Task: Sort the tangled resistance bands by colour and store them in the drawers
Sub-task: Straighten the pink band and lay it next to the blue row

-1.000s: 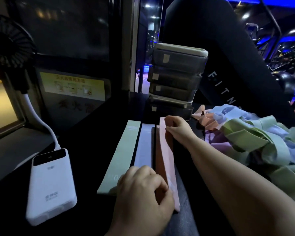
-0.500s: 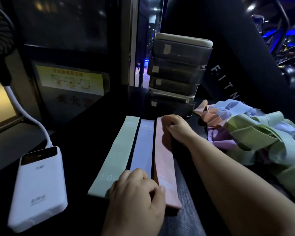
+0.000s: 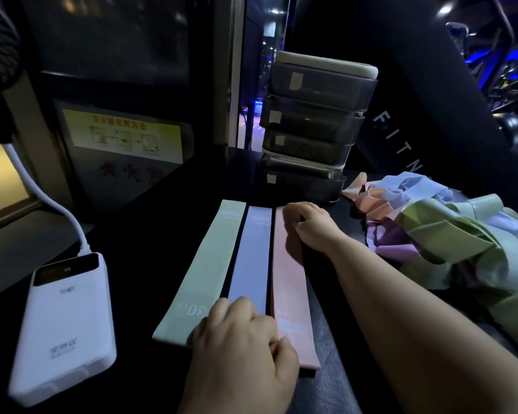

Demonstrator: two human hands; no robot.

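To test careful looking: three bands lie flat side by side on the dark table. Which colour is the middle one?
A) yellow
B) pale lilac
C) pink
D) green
B: the pale lilac band lies between the green band on its left and the pink band on its right.

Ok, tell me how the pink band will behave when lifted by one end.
Probably floppy: the pink band lies thin and flat, and bands in the pile curl and fold. Likely light, being so thin.
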